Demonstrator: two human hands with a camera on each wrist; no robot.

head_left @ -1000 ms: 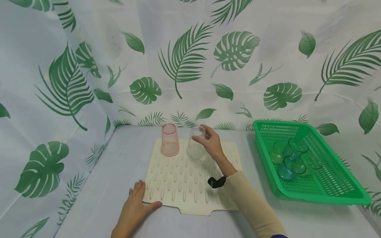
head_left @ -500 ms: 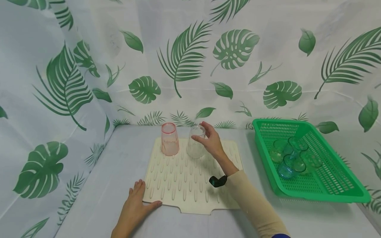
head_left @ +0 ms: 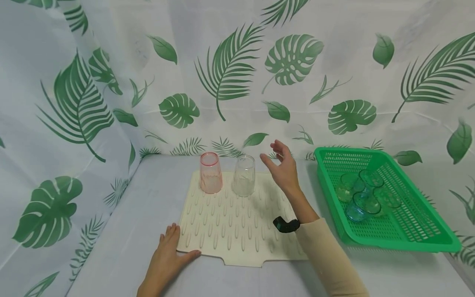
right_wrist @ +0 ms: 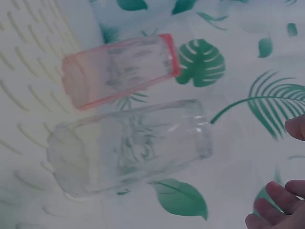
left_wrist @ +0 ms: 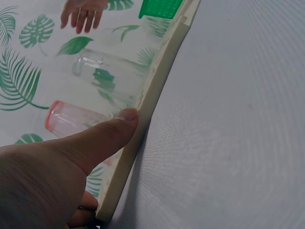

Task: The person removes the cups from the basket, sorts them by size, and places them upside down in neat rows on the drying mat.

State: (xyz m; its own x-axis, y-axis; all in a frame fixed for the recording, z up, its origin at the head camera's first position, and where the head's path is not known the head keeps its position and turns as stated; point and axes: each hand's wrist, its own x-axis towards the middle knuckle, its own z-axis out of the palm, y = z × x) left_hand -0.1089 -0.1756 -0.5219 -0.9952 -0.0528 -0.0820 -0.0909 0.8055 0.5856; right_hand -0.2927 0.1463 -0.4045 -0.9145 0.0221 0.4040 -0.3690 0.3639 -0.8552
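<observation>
A cream ridged draining mat (head_left: 235, 222) lies on the table in the head view. Near its back edge a pink-tinted glass (head_left: 210, 177) and a clear glass (head_left: 243, 179) stand side by side, each with its wider end down. My right hand (head_left: 286, 171) is raised to the right of the clear glass, apart from it, fingers spread and holding nothing. At the mat's near left corner rests my left hand (head_left: 165, 255), fingers along the left side. In the left wrist view its thumb (left_wrist: 112, 131) lies across the mat's near edge.
On the right stands a green plastic basket (head_left: 331, 214) with openwork walls. Inside it are several tinted glasses, among them a blue glass (head_left: 356, 211) and a yellowish glass (head_left: 343, 193). A leaf-patterned curtain (head_left: 230, 119) hangs behind and along the left.
My right hand has let go of the clear glass and moved up and to the right, away from it. The glass stays on the mat. My left hand has kept its place.
</observation>
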